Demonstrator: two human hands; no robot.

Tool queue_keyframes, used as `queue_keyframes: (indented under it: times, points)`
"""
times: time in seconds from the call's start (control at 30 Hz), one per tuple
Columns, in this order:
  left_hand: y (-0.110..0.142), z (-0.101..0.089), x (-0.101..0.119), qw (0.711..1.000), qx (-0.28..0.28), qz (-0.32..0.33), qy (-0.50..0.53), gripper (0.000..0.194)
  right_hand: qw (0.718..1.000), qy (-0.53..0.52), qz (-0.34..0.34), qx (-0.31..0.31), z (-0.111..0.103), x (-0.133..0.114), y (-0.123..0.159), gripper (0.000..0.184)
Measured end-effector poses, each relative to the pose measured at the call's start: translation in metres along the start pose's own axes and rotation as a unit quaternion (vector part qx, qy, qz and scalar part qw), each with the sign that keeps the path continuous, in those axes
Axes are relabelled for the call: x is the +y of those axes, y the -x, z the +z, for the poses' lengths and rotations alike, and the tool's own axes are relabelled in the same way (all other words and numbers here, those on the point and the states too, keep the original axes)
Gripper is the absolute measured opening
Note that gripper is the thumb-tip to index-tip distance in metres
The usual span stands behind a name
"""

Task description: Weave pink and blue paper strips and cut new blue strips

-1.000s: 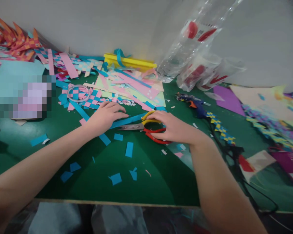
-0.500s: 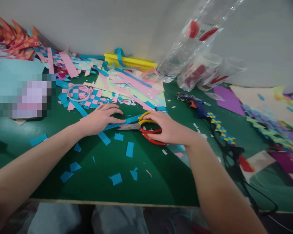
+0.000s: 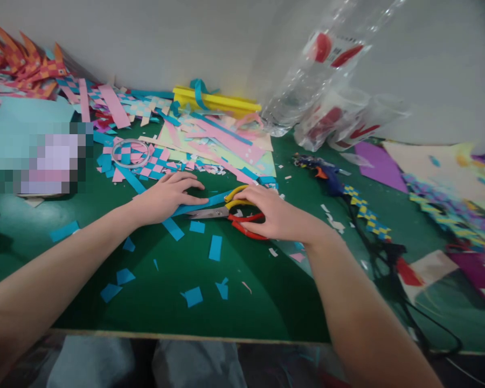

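My left hand [image 3: 164,198] lies with its fingers stretched out and apart, thumb pressing on a blue paper strip [image 3: 217,200]. The strip slants across the green table, running from under this hand toward the other. My right hand [image 3: 282,213] is closed around scissors [image 3: 218,213] with one yellow handle and one red. Their blades point left along the strip's near edge, and the tips reach close to my left thumb. Whether the blades are on the paper I cannot tell. Just in front lie a blue strip end [image 3: 173,229] and small blue offcuts [image 3: 215,248].
Behind my hands lie a roll of clear tape [image 3: 130,154] and a heap of pink and blue paper [image 3: 226,143]. A yellow bar-shaped piece [image 3: 218,101] stands by the wall. On the right are a glue gun [image 3: 327,179], its cable and bagged cups [image 3: 331,116].
The scissors and my right hand have shifted slightly left along the blue strip. My left hand stays nearly in place on the strip.
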State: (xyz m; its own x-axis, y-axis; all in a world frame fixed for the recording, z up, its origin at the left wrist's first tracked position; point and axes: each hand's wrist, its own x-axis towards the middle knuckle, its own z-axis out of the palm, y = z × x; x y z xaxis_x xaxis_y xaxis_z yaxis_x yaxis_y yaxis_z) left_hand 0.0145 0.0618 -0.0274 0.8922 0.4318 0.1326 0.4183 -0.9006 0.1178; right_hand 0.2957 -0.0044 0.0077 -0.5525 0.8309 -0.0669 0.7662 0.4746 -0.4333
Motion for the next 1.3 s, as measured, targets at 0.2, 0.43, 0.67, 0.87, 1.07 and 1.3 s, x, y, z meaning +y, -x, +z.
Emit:
queue_keyframes:
  times: [0.2, 0.43, 0.67, 0.87, 1.07, 1.3]
  points:
    - [-0.002, -0.004, 0.002, 1.000, -0.012, -0.005, -0.009, 0.059, 1.000, 0.015, 0.016, -0.006, 0.005, -0.007, -0.001, 0.038]
    - [-0.001, -0.003, 0.002, 1.000, -0.009, -0.010, -0.012, 0.058, 1.000, 0.016, 0.010, -0.007, 0.006, -0.014, -0.002, 0.037]
    - [-0.002, -0.005, 0.005, 1.000, -0.009, -0.010, -0.022, 0.059, 1.000, 0.012, -0.004, -0.007, 0.000, -0.008, 0.001, 0.036]
    - [-0.003, -0.003, 0.005, 1.000, 0.000, -0.005, -0.021, 0.058, 1.000, 0.022, 0.019, -0.008, 0.002, -0.011, 0.000, 0.038]
    - [-0.007, 0.000, -0.002, 1.000, 0.015, 0.010, -0.007, 0.050, 1.000, 0.027, 0.012, 0.003, 0.003, -0.013, -0.002, 0.038]
    - [-0.027, 0.002, 0.009, 1.000, 0.008, 0.007, -0.029, 0.052, 0.999, 0.024, 0.029, 0.011, -0.006, 0.002, 0.006, 0.039]
